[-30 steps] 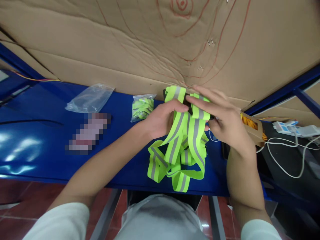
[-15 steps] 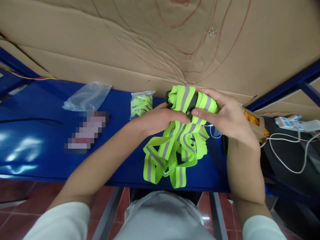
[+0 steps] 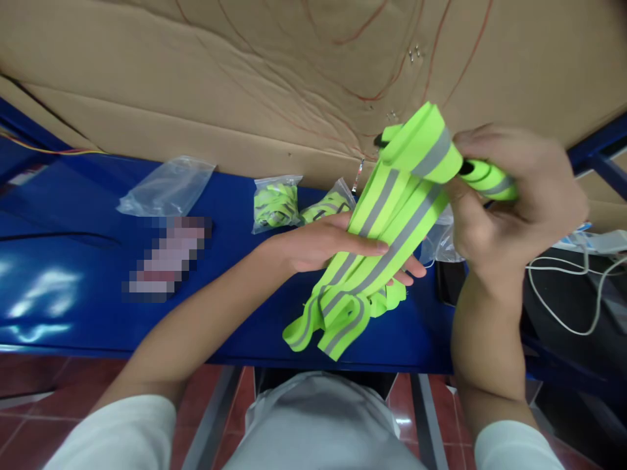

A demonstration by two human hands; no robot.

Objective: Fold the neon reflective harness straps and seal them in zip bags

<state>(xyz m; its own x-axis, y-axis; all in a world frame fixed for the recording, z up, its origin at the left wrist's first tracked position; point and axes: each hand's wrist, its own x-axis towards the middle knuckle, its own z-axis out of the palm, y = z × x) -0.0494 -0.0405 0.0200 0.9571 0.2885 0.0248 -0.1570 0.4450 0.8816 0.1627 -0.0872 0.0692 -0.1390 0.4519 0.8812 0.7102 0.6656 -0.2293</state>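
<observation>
A fluorescent yellow-green reflective strap bundle [image 3: 392, 222] with grey stripes is stretched between my hands. My right hand [image 3: 519, 189], raised on the right, is closed on its folded upper end, where black parts show. Lower down, my left hand [image 3: 337, 245] has its thumb across the bands and its fingers underneath, so the lengths run through its grip. The loops at the lower end hang over the blue table [image 3: 235, 300]. More yellow-green strap [image 3: 389, 297] lies behind them, partly hidden.
Two clear bags of yellow-green straps, a left bag [image 3: 275, 203] and a right bag [image 3: 329, 203], lie at the cardboard wall [image 3: 206, 117]. Further left are an empty plastic bag [image 3: 169, 186] and a blurred-out item [image 3: 169, 258]. White cables [image 3: 558, 264] and a dark phone-like object [image 3: 449, 282] are on the right.
My right hand has moved up and right with the upper end of the bundle, drawing the bands straight. My left hand has slid down onto them, and the right bag has come into view.
</observation>
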